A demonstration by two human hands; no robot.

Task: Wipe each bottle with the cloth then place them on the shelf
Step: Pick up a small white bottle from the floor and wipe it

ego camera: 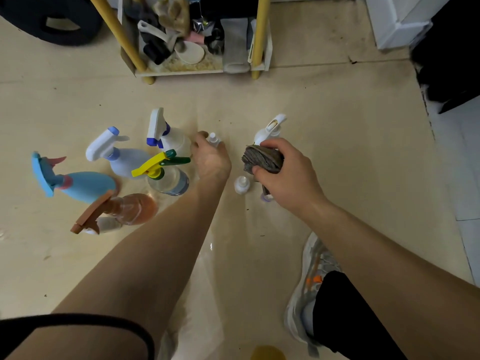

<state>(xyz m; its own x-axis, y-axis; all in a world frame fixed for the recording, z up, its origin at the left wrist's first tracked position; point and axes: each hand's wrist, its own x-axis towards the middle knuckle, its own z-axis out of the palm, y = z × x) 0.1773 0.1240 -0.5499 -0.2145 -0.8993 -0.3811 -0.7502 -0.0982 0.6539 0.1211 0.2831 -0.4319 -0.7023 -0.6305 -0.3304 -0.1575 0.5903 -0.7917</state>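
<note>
Beige floor [337,113], glossy, with some dark specks. Shelf [187,72] at top centre has yellow posts, and its bottom tier is crammed with brushes, a scoop and cloth items. Dark ring-shaped thing [52,19] at top left. Grey sneaker [309,281] with orange marks at lower right, beside a black-clad leg.

Both bare forearms reach in from the bottom. All the bottles are on the floor in front of the shelf.

Left cluster, close together:
- blue spray bottle [85,184], pink trigger, far left
- orange spray bottle [135,207], brown head, nearest the camera
- pale lilac spray bottle [124,162], white head
- clear spray bottle [168,179], yellow-green trigger, just beside the left wrist
- white spray bottle [174,142], blue-and-white head, at the back of the cluster

A second white sprayer [267,132] stands apart on the right, just behind the cloth.

Right hand [285,172] has thumb and fingers curled round a bunched grey cloth [262,158], held above the floor.

Left hand [211,158] has its fingers wrapped round a small clear bottle [213,139]; only the white cap pokes out. Can't tell if it is lifted or on the floor.

A small white bottle [242,184] stands between the two hands. A lilac-based item [266,197] is mostly hidden under the right hand.
</note>
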